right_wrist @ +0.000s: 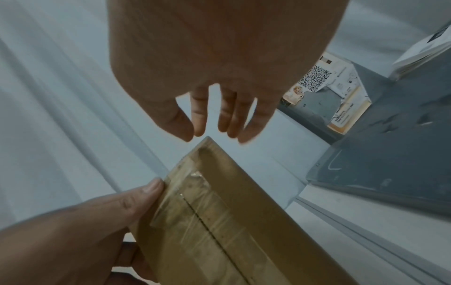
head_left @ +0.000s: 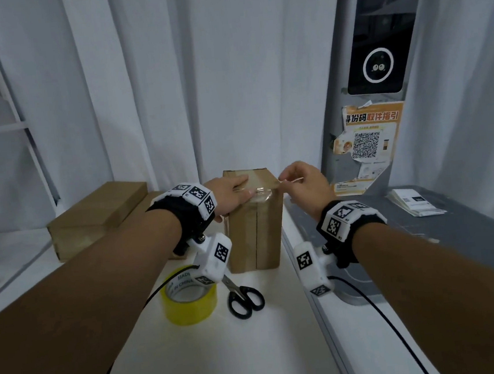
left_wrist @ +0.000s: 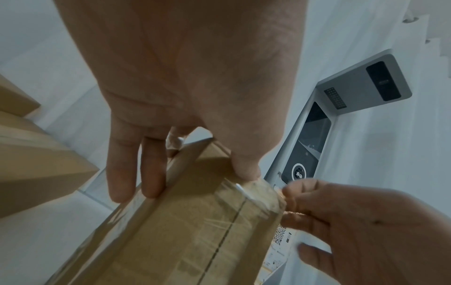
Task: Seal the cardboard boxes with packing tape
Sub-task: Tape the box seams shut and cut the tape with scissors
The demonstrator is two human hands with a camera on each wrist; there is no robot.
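Black wristbands (head_left: 179, 220), white tag-marked camera mounts (head_left: 216, 257)

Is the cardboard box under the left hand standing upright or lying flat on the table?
Upright. The box stands on its small end on the white table, taller than wide; the left hand rests on its taped top.

Three cameras: one on the head, one on each wrist.

The head view looks forward and down from above both forearms, at the upright box (head_left: 253, 216) on the white table (head_left: 194, 342). The left wrist view looks along the left hand (left_wrist: 185, 81), very near the box (left_wrist: 185, 221). The right wrist view looks along the right hand (right_wrist: 219, 63), close above the box (right_wrist: 219, 212). All three views share the taped box top.
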